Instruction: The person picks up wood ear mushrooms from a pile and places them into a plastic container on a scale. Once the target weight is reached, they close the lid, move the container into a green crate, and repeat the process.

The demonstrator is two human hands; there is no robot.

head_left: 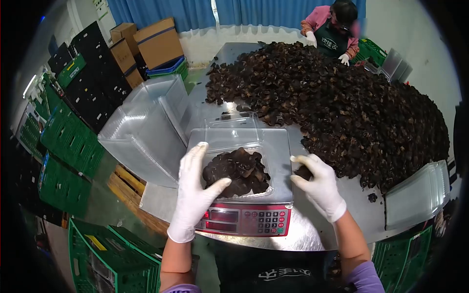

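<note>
A clear plastic tray [267, 189] filled with dark, wrinkled fungus-like pieces [237, 172] rests on the scale plate [279, 146]. Its clear lid [232, 128] stands folded back behind it. White-gloved, my left hand [194, 193] is at the tray's left side, thumb and fingers spread, its thumb tip over the front left rim. My right hand [318, 184], also gloved, is right of the scale, fingers and thumb curled round a dark piece [304, 172]. Below the tray is the scale's red panel [244, 220] with displays and keys; the readings are too blurred to tell.
A large heap of dark pieces [322, 93] spreads across the metal table [354, 205]. Stacked clear trays stand at left [141, 132] and right [420, 195]. Behind the heap is a co-worker [330, 36] with gloved hands. Green crates [112, 254] and boxes [159, 43] surround the table.
</note>
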